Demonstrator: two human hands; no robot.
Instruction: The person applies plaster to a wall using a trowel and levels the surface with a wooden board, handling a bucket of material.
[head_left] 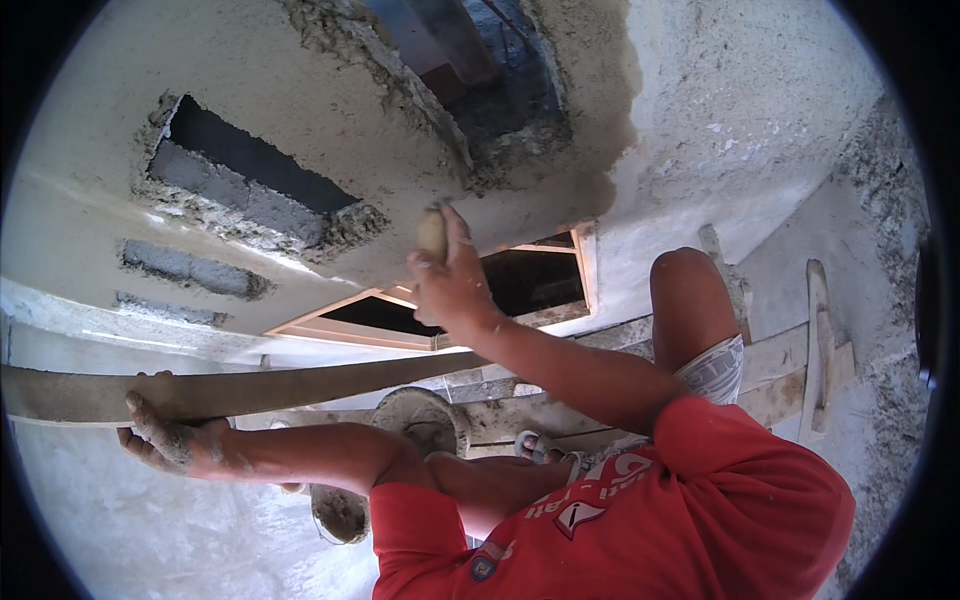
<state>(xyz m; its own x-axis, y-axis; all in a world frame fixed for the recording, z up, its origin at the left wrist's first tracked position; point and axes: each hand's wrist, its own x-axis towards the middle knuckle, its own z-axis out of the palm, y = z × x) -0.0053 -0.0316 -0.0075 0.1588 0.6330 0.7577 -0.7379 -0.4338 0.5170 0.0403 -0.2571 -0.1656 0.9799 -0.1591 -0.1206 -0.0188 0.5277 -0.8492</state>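
My left hand (175,440) is closed on a long, narrow straightedge board (270,392), smeared with grey mortar. The board extends from the left rim toward the middle, in front of the wall. Wet mortar coats the palm and thumb of that hand. My right hand (455,285) is raised at the plastered wall (400,215), its fingers closed around a rounded tan piece (432,236) that looks like a tool handle. The working end of that tool cannot be made out. Just beyond it lies the rough lower edge of a wall opening (500,130).
A long slot (250,165) and smaller recesses (190,268) break the wall on the left. Below is a wooden-framed opening (590,270). Planks (520,418), a mortar-caked basin (425,415) and a bucket (340,515) are lower down. A wooden piece (815,345) stands across the planks at right.
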